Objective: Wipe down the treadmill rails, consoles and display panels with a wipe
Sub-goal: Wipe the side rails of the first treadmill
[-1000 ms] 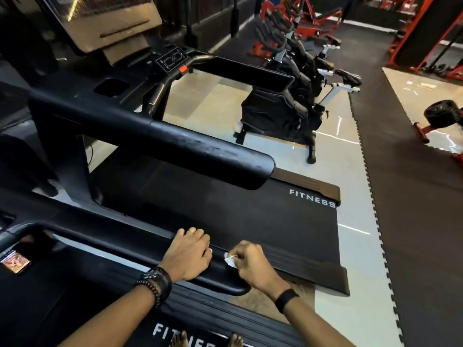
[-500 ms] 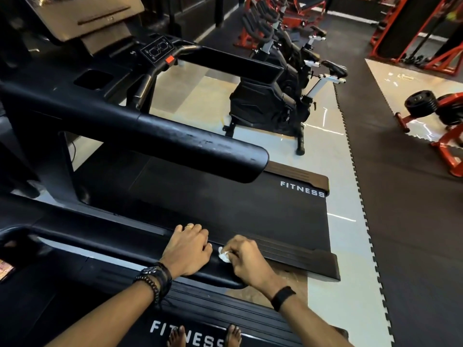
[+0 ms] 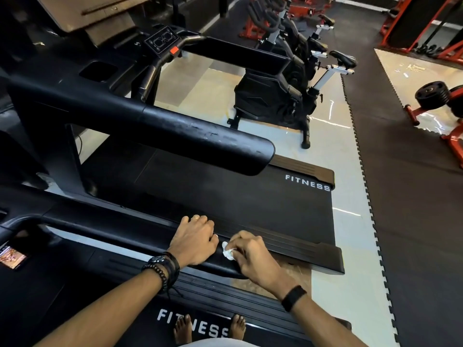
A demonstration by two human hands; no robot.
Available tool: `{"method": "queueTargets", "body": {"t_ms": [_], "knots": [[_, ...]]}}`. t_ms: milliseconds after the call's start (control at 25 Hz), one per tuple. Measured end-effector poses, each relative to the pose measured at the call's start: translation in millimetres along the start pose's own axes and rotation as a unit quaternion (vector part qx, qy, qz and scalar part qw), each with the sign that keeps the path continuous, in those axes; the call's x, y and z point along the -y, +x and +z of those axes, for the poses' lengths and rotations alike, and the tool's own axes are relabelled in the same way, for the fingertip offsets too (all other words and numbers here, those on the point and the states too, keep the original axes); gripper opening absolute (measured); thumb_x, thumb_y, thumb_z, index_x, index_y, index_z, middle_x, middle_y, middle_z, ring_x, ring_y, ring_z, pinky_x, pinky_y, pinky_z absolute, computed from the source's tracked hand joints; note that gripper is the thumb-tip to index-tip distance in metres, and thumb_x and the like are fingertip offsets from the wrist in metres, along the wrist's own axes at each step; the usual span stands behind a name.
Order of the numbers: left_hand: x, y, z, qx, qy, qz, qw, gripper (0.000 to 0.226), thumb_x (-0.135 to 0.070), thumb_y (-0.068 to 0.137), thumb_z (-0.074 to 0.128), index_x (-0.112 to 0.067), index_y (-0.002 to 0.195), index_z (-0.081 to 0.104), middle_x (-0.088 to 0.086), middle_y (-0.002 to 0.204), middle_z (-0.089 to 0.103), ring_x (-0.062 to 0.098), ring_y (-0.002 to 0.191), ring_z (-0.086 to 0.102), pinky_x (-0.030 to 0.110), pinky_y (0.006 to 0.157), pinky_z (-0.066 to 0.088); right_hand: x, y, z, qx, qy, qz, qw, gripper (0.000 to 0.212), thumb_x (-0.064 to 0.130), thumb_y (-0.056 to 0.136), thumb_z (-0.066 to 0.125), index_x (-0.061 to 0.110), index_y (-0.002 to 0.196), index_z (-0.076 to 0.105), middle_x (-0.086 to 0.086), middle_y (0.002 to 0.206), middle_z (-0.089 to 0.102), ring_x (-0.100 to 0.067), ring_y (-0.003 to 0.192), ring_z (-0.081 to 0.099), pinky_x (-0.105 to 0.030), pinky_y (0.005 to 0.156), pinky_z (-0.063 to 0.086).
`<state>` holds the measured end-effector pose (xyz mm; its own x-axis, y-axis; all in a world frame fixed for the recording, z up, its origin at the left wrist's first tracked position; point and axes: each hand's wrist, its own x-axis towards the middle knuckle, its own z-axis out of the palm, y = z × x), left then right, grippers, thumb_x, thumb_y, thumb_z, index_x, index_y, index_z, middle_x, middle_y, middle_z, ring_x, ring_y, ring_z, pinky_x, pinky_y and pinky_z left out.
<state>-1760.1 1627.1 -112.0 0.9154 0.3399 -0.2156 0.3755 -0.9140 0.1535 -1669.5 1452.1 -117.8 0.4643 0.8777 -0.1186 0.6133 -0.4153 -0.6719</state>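
Observation:
I stand barefoot on a black treadmill. Its right rail [image 3: 112, 227] runs from the left toward its rounded end under my hands. My left hand [image 3: 193, 240] grips the rail near that end, fingers curled over the top. Just to its right, my right hand [image 3: 253, 256] pinches a small crumpled white wipe [image 3: 227, 250] and presses it on the rail's tip. The neighbouring treadmill's thick rail [image 3: 195, 136] shows pale smears. Its console [image 3: 162, 41] with a red button sits at the upper left.
A phone [image 3: 11, 256] with a lit screen lies at the left on my treadmill's console. Beyond the second treadmill belt [image 3: 238, 196] stand several spin bikes [image 3: 288, 91]. Red weight racks and plates [image 3: 431, 96] stand on the rubber matting at the right.
Both hands stay at the rail's end; my right hand with the wipe has edged slightly left toward my left hand. The view has tilted a little.

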Motion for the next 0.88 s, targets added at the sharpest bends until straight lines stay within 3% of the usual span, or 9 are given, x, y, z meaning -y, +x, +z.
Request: {"method": "queueTargets", "body": {"t_ms": [280, 440, 560, 680, 760, 880], "knots": [[-2, -1, -2, -0.002, 0.014, 0.003, 1.000, 0.031, -0.041, 0.100, 0.036, -0.020, 0.104, 0.059, -0.002, 0.109, 0.058, 0.019, 0.103, 0.051, 0.039, 0.095, 0.037, -12, 2, -19, -0.035, 0.009, 0.056, 0.998, 0.018, 0.001, 0.092, 0.064, 0.012, 0.090, 0.077, 0.018, 0.091, 0.058, -0.007, 0.091, 0.060, -0.033, 0.090, 0.049], [-2, 0, 0, -0.008, 0.022, 0.006, 1.000, 0.033, -0.040, 0.100, 0.035, -0.019, 0.107, 0.059, -0.001, 0.110, 0.058, 0.019, 0.104, 0.051, 0.038, 0.094, 0.038, 1, -5, -4, -0.020, -0.003, 0.008, 1.000, 0.020, 0.005, 0.093, 0.063, 0.020, 0.097, 0.075, 0.016, 0.101, 0.060, -0.005, 0.098, 0.058, -0.038, 0.092, 0.047], [-2, 0, 0, -0.012, 0.019, 0.006, 1.000, 0.033, -0.039, 0.100, 0.035, -0.019, 0.107, 0.060, -0.002, 0.109, 0.058, 0.018, 0.103, 0.051, 0.038, 0.094, 0.038, -22, -26, -17, -0.019, 0.004, 0.024, 1.000, 0.019, 0.013, 0.092, 0.066, 0.028, 0.096, 0.076, 0.022, 0.103, 0.061, -0.002, 0.098, 0.060, -0.042, 0.092, 0.049], [-2, 0, 2, -0.011, 0.022, 0.008, 1.000, 0.033, -0.040, 0.100, 0.035, -0.020, 0.107, 0.060, -0.002, 0.109, 0.058, 0.017, 0.103, 0.051, 0.038, 0.094, 0.038, -23, -12, -23, -0.031, -0.002, 0.060, 0.998, 0.018, 0.005, 0.091, 0.064, 0.019, 0.088, 0.075, 0.022, 0.092, 0.059, -0.005, 0.093, 0.060, -0.048, 0.094, 0.048], [-1, 1, 4, -0.010, 0.025, 0.008, 1.000, 0.034, -0.041, 0.100, 0.035, -0.020, 0.108, 0.060, -0.003, 0.110, 0.058, 0.017, 0.105, 0.051, 0.038, 0.094, 0.038, -2, 2, -16, -0.028, -0.017, 0.043, 0.999, 0.019, 0.002, 0.091, 0.061, 0.015, 0.089, 0.074, 0.018, 0.092, 0.057, -0.008, 0.095, 0.058, -0.044, 0.095, 0.046], [-1, 0, 4, -0.013, 0.023, 0.009, 1.000, 0.034, -0.041, 0.100, 0.034, -0.020, 0.109, 0.060, -0.003, 0.111, 0.058, 0.017, 0.105, 0.051, 0.038, 0.094, 0.039, 14, -17, -5, -0.007, -0.042, -0.011, 0.999, 0.017, 0.009, 0.096, 0.062, 0.021, 0.101, 0.074, 0.017, 0.106, 0.057, -0.004, 0.104, 0.052, -0.022, 0.098, 0.034]]}}
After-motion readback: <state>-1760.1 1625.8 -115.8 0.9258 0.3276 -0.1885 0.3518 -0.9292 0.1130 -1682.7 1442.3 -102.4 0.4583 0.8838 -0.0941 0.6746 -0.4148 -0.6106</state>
